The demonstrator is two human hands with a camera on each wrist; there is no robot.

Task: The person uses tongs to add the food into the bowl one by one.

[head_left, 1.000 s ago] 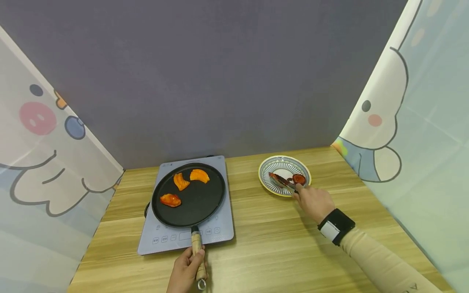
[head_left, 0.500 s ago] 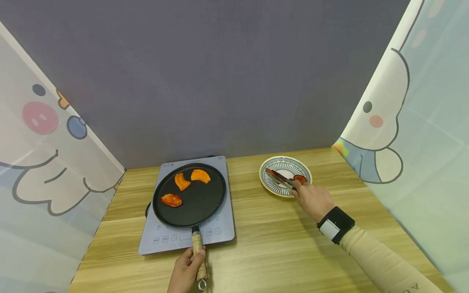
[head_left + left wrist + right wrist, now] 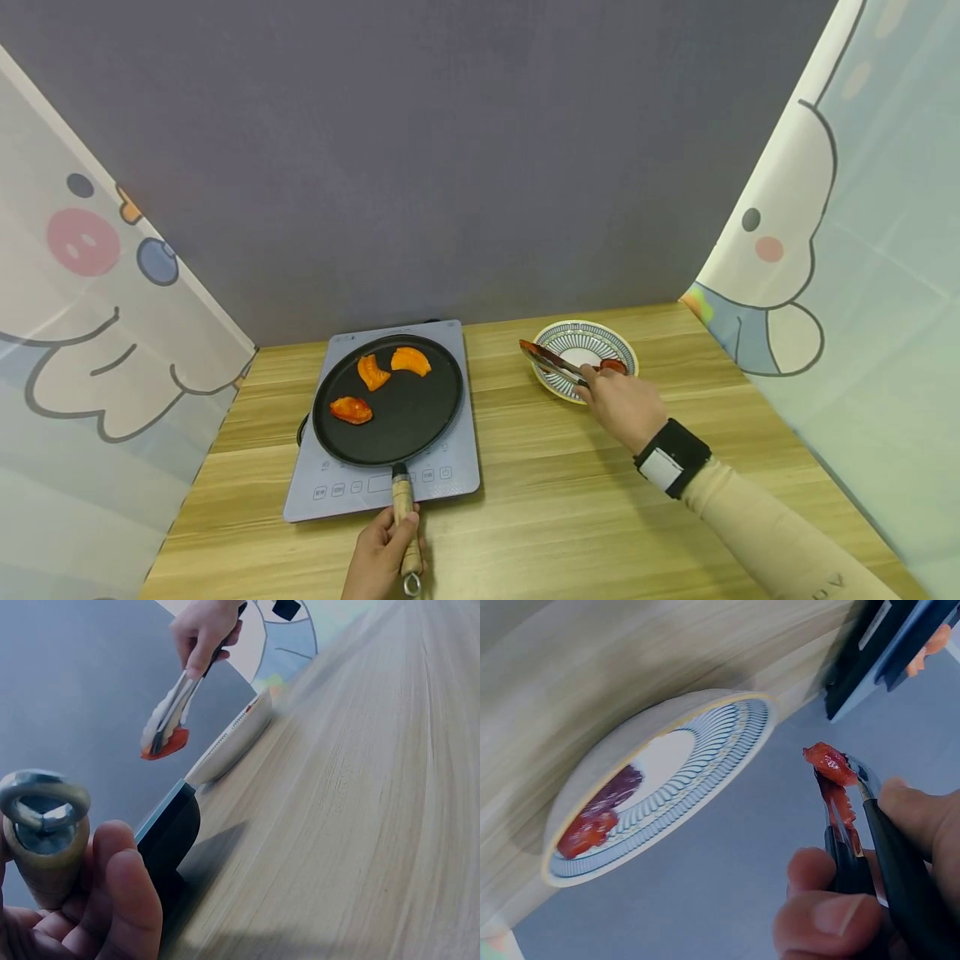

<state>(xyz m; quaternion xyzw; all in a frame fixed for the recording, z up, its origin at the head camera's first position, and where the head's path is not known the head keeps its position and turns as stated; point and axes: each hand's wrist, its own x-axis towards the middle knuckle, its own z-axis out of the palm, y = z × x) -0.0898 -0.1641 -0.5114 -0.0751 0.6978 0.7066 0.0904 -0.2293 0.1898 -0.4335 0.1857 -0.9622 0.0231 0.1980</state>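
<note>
My left hand (image 3: pixel 377 550) grips the wooden handle (image 3: pixel 402 496) of a round black frying pan (image 3: pixel 408 421). Two orange pieces of food and one reddish piece (image 3: pixel 350 409) lie in the pan. My right hand (image 3: pixel 624 408) holds metal tongs (image 3: pixel 564 371) with dark handles, pointing left. A glossy red piece of meat (image 3: pixel 830 763) is pinched between the tong tips, raised above the table in the left wrist view. Below and behind the tongs sits a patterned plate (image 3: pixel 671 761) with a yellow rim. Red and dark pieces (image 3: pixel 587 833) remain on it, partly hidden by my hand in the head view.
Under the pan is a flat grey induction cooker (image 3: pixel 457 467) with touch buttons along its front. A wooden table (image 3: pixel 525 500) spreads between cooker and plate. A grey panel (image 3: pixel 480 167) stands behind, with cartoon-printed panels (image 3: pixel 885 333) on both sides.
The tongs have lifted the piece from the plate and moved left, so their tips now reach past its left rim. My left hand and the pan stay put.
</note>
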